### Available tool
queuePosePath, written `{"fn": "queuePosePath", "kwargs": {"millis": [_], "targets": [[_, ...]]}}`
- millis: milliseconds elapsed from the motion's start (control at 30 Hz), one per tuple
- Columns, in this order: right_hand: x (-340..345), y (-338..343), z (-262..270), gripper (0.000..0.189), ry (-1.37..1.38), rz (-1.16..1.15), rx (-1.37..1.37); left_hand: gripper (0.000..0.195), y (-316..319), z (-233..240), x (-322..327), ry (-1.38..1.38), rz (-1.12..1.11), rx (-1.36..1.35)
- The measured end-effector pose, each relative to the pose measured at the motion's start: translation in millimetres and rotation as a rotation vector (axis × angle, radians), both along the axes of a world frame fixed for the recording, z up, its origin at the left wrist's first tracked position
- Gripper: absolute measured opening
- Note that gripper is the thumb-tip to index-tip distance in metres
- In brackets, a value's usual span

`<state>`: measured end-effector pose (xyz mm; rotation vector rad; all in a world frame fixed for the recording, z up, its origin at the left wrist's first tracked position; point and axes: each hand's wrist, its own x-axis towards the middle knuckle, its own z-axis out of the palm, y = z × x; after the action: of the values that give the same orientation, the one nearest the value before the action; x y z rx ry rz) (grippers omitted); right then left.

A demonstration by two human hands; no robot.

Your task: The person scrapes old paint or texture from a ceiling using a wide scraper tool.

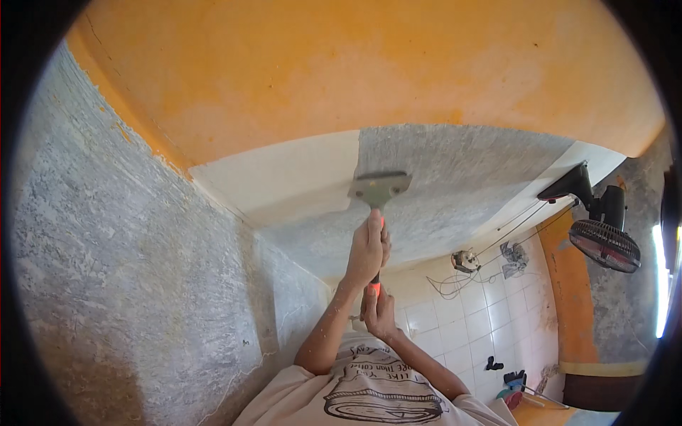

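A wide-bladed wall scraper [377, 193] with a long black and orange handle stands before me, its blade at the wall. My left hand [367, 247] is wrapped around the upper handle, the thumb lying along it towards the blade. Lower down, my right hand [380, 314] grips the handle's end near my shirt. The blade lies at the border between a cream painted patch [287, 173] and bare grey wall [453, 160]. Above both runs orange paint [373, 64]. Small pale flecks show around my forearms.
On the left, a rough grey wall [133, 239] meets this one at a corner. A black wall fan [605, 245] juts out at right. Cables and a round device [465, 261] lie on the white tiled floor [453, 341], near a crumpled plastic bag [514, 259].
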<state>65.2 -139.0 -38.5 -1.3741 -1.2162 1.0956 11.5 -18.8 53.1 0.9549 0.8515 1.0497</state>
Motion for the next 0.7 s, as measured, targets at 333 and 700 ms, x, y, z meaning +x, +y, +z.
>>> {"fn": "queuePosePath", "kwargs": {"millis": [333, 700], "targets": [[-2.2, -5.1, -10.8, 0.032, -0.003, -0.001, -0.028, 0.053, -6.6, -5.4, -2.5, 0.040, 0.031, -0.041], [0.8, 0.1, -5.6, 0.036, -0.002, -0.059, 0.001, 0.051, 1.4, 0.8, 3.4, 0.034, 0.027, 0.026]]}}
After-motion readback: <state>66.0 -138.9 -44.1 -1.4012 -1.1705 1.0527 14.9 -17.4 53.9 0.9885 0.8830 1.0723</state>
